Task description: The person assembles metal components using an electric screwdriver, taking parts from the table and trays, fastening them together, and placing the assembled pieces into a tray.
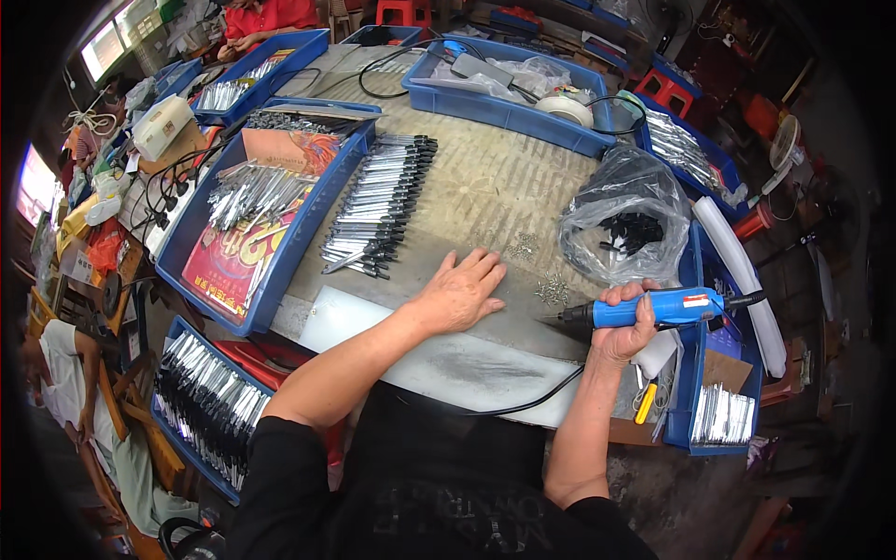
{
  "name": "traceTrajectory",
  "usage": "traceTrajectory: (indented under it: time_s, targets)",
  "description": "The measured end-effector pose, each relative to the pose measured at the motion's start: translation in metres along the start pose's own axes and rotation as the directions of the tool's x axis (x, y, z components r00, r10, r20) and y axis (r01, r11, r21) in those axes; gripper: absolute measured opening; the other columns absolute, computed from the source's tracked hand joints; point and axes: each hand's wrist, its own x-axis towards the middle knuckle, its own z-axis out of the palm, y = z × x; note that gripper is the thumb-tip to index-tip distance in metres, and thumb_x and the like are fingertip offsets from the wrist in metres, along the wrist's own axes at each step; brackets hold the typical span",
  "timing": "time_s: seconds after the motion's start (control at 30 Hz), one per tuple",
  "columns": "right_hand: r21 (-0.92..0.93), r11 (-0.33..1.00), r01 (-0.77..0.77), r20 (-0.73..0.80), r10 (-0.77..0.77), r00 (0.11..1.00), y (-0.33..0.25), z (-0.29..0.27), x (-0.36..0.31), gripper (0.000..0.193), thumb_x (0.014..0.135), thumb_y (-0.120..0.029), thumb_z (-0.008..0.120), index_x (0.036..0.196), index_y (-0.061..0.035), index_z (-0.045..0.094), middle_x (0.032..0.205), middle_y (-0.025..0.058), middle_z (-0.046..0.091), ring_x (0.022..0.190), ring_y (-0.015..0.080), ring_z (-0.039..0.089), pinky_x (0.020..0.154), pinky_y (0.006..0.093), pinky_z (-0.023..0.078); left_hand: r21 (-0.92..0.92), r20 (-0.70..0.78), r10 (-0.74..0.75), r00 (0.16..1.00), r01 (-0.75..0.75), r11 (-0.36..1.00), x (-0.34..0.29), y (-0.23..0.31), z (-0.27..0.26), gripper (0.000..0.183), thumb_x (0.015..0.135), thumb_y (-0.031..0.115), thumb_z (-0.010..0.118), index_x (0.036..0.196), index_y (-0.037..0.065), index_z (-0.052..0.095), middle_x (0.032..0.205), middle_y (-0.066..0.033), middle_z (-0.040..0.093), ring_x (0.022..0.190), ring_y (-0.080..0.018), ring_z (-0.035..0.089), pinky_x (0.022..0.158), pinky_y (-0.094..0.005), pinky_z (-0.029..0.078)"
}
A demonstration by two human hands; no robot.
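Observation:
My right hand (623, 327) is wrapped around a blue electric screwdriver (679, 306), held sideways with its black tip toward the left. That tip is close to a small heap of screws (553, 288) on the worktable (467, 201). My left hand (457, 297) rests palm down on the table, fingers spread, with nothing in it. A second scatter of tiny screws (523, 247) lies just beyond. To the left of my left hand is a long row of slim silver pieces with black ends (383, 201).
A clear plastic bag of black parts (630, 229) stands at the right. Blue trays of silver pieces (257, 191) flank the table; another blue tray (509, 110) lies at the back. A yellow-handled tool (645, 403) is at the near right. Another person in red (271, 19) sits far left.

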Motion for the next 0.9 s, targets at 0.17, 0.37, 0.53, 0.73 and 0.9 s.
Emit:
traceTrajectory:
  time_s: [0.17, 0.37, 0.53, 0.73, 0.9]
  targets:
    - [-0.003, 1.000, 0.001, -0.003, -0.001, 1.000, 0.001, -0.002, 0.000, 0.033, 0.076, -0.015, 0.055, 0.103, -0.0035, 0.041, 0.069, 0.0070, 0.051, 0.057, 0.0191, 0.050, 0.055, 0.0331, 0.044, 0.035, 0.114, -0.022, 0.993, 0.018, 0.999, 0.018, 0.001, 0.007, 0.058, 0.084, 0.043, 0.046, 0.124, 0.001, 0.038, 0.133, -0.0149, 0.031, 0.126, -0.0303, 0.025, 0.096, -0.0577, 0.024]
    - [-0.015, 1.000, 0.005, -0.009, -0.005, 1.000, 0.000, 0.001, -0.002, 0.034, 0.075, -0.015, 0.055, 0.103, -0.0023, 0.041, 0.068, 0.0073, 0.051, 0.057, 0.0187, 0.051, 0.055, 0.0335, 0.045, 0.085, 0.111, -0.017, 0.994, 0.007, 0.996, 0.028, -0.001, 0.014, 0.062, 0.083, 0.047, 0.044, 0.125, 0.001, 0.037, 0.133, -0.0147, 0.031, 0.126, -0.0308, 0.025, 0.096, -0.0604, 0.022]
    - [-0.018, 1.000, 0.005, -0.018, -0.006, 1.000, 0.000, 0.002, -0.001, 0.034, 0.075, -0.014, 0.055, 0.103, -0.0021, 0.041, 0.068, 0.0074, 0.051, 0.057, 0.0181, 0.051, 0.055, 0.0332, 0.046, 0.112, 0.035, -0.089, 0.995, 0.085, 0.990, 0.035, -0.001, 0.020, 0.064, 0.082, 0.047, 0.045, 0.126, 0.002, 0.035, 0.134, -0.0138, 0.031, 0.125, -0.0317, 0.026, 0.095, -0.0613, 0.022]
    - [-0.007, 1.000, 0.011, -0.002, -0.011, 1.000, 0.000, 0.004, -0.001, 0.033, 0.075, -0.014, 0.055, 0.102, -0.0021, 0.041, 0.068, 0.0072, 0.051, 0.057, 0.0179, 0.051, 0.055, 0.0325, 0.046, 0.134, 0.073, -0.120, 0.990, 0.110, 0.985, 0.045, 0.000, 0.019, 0.064, 0.084, 0.047, 0.041, 0.128, 0.001, 0.033, 0.135, -0.0142, 0.031, 0.126, -0.0314, 0.024, 0.095, -0.0631, 0.019]
    - [-0.008, 1.000, 0.010, -0.015, -0.010, 1.000, 0.000, 0.003, -0.001, 0.032, 0.075, -0.013, 0.055, 0.101, -0.0019, 0.042, 0.068, 0.0073, 0.051, 0.056, 0.0178, 0.051, 0.054, 0.0324, 0.046, 0.127, 0.035, -0.133, 0.990, 0.128, 0.984, 0.046, -0.001, 0.023, 0.063, 0.085, 0.048, 0.041, 0.129, 0.004, 0.033, 0.135, -0.0135, 0.030, 0.127, -0.0317, 0.024, 0.095, -0.0641, 0.018]
